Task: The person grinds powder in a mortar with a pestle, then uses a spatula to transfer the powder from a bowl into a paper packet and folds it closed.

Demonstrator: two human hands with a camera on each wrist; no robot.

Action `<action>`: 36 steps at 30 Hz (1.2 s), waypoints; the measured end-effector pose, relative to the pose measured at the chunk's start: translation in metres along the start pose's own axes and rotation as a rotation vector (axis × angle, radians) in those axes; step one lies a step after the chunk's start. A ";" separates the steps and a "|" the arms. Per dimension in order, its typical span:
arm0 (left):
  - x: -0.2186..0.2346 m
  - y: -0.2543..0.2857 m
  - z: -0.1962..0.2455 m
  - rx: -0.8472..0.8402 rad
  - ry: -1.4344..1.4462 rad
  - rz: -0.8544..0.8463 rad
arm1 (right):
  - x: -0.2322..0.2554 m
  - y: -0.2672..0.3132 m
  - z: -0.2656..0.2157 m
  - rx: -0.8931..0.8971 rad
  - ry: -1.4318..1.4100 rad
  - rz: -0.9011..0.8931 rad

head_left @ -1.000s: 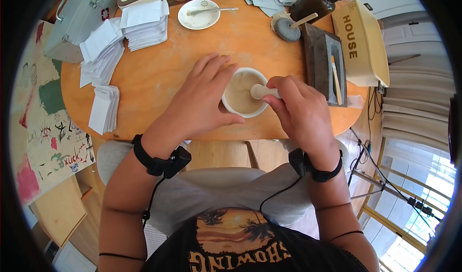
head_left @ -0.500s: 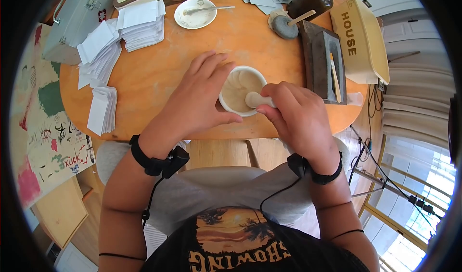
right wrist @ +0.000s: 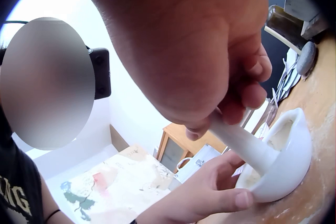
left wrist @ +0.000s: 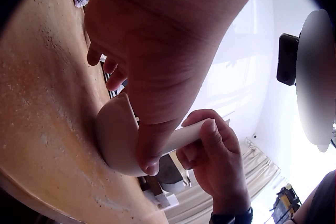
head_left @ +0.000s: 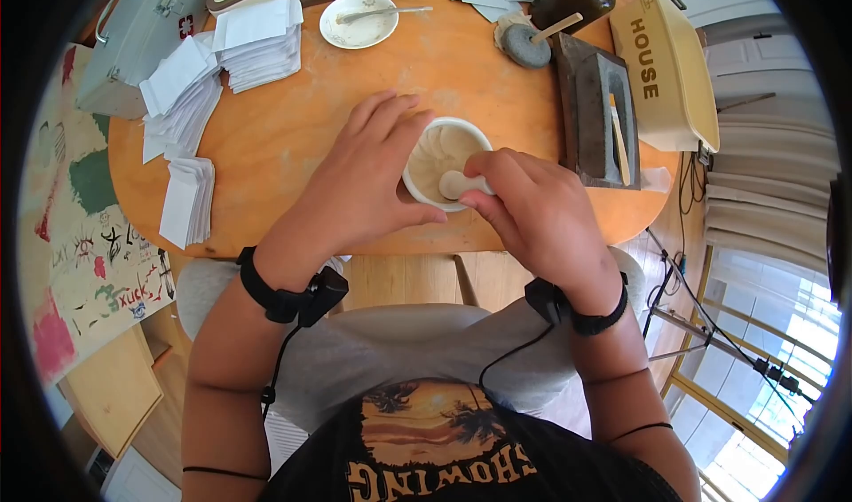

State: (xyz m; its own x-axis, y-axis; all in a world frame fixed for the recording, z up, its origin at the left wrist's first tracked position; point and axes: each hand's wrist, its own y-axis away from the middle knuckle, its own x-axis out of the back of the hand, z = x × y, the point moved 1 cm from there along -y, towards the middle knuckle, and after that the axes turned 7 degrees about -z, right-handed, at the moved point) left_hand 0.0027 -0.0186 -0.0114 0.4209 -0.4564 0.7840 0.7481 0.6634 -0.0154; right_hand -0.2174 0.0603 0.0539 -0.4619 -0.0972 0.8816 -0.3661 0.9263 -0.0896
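A white mortar (head_left: 435, 147) with pale beige paste or powder inside stands near the table's front edge. The right hand (head_left: 541, 213) pinches a white pestle (head_left: 463, 184), its head resting in the mortar at the near side. Around the mortar's left side curves the left hand (head_left: 359, 178), thumb at the near wall and fingers spread at the far left rim. In the left wrist view the left thumb lies against the mortar (left wrist: 118, 140). The right wrist view shows the pestle (right wrist: 244, 148) slanting from the right fingers into the mortar (right wrist: 296, 155).
On the table (head_left: 266, 138) stand stacks of white paper packets (head_left: 259, 45) at the left and a small dish (head_left: 359, 31) with a utensil at the back. At the right are a round grey stone (head_left: 525, 47) with a stick, a dark stone block (head_left: 590, 120) and a cream box (head_left: 666, 76).
The right hand has carried the pestle's head from the mortar's right side down and left to its near side. The left hand keeps its place at the mortar; the whole table view shifts slightly.
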 end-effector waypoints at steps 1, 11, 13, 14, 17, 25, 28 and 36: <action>0.000 0.000 0.001 -0.001 0.006 -0.001 | 0.001 0.001 0.000 -0.003 0.000 0.000; 0.000 0.000 0.000 -0.002 0.007 0.003 | -0.001 -0.001 0.000 0.028 -0.037 0.017; 0.000 0.001 -0.001 -0.001 0.009 -0.001 | -0.002 -0.001 0.000 0.014 -0.047 0.016; 0.000 -0.001 -0.001 -0.004 0.011 -0.002 | -0.001 -0.002 0.001 0.022 -0.051 0.017; -0.001 0.000 -0.001 0.011 0.035 0.008 | -0.003 -0.004 0.001 0.039 -0.068 0.030; 0.000 0.000 -0.001 -0.002 0.003 -0.005 | -0.009 -0.007 -0.001 0.056 -0.102 0.037; -0.001 -0.001 -0.001 -0.010 0.001 -0.003 | -0.011 -0.007 0.000 0.043 -0.105 0.016; 0.000 -0.001 -0.001 -0.005 0.001 -0.004 | -0.013 -0.010 -0.002 0.069 -0.116 0.065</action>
State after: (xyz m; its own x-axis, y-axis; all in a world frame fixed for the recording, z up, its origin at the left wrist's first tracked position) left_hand 0.0025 -0.0202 -0.0122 0.4184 -0.4593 0.7836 0.7521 0.6588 -0.0155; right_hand -0.2060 0.0527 0.0447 -0.5752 -0.0835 0.8137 -0.3855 0.9051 -0.1797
